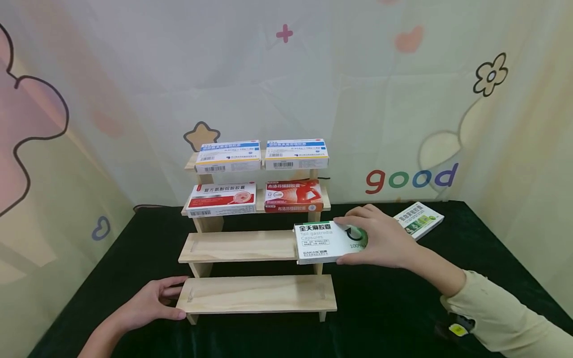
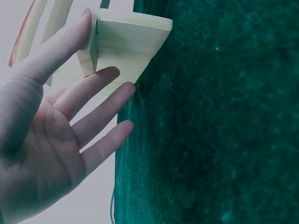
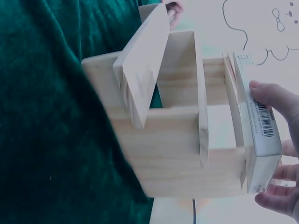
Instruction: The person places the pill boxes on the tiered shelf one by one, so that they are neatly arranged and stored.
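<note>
My right hand (image 1: 380,238) pinches a white and green capsule box (image 1: 315,243) between thumb and fingers, at the right end of the stand's second step from the bottom. In the right wrist view the box (image 3: 259,126) stands close along a board; whether its weight rests there I cannot tell. My left hand (image 1: 149,303) is at the left end of the bottom step of the wooden stand (image 1: 257,293), thumb near the front corner. The left wrist view shows that hand (image 2: 51,126) with its fingers extended and spread beside the wood.
Two blue and white boxes (image 1: 228,156) sit on the top step. Below them are a red and white box (image 1: 221,199) and a red box (image 1: 293,196). Another white and green box (image 1: 418,219) lies on the dark green cloth (image 1: 380,308), behind my right hand. A printed curtain (image 1: 250,74) hangs behind.
</note>
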Available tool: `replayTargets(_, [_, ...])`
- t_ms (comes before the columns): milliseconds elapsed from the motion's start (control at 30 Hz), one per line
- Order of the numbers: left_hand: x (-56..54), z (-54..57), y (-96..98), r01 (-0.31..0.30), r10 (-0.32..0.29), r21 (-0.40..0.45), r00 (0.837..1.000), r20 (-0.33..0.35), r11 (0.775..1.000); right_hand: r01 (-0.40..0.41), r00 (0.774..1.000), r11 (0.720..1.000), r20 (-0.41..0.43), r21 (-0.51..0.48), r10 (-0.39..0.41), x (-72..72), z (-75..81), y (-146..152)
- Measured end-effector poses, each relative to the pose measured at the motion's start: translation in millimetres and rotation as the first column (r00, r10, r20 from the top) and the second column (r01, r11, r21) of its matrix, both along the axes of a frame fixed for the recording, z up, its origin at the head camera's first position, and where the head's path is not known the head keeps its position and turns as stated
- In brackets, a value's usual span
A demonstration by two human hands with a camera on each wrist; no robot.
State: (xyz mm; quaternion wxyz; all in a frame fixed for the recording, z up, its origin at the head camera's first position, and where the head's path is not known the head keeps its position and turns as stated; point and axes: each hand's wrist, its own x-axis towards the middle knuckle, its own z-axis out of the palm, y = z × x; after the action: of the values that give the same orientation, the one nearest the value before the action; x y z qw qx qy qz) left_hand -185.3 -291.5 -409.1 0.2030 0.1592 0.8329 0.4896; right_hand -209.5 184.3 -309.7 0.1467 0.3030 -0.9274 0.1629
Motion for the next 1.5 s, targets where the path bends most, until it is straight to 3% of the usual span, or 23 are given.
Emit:
replayTargets(700, [0.8, 0.5, -0.3, -0.003, 0.003, 0.004, 1.0, 0.015, 1.0, -0.06, 0.998, 0.994, -0.034, -0.093, 0.057, 6.2, -6.0, -39])
replayTargets(1500, [-0.2, 0.9, -1.5, 0.014, -0.014, 0.011, 1.0, 0.027, 1.0, -0.046, 0.998, 0.985, -0.054, -0.166, 0.038, 8.5, -7.0, -87])
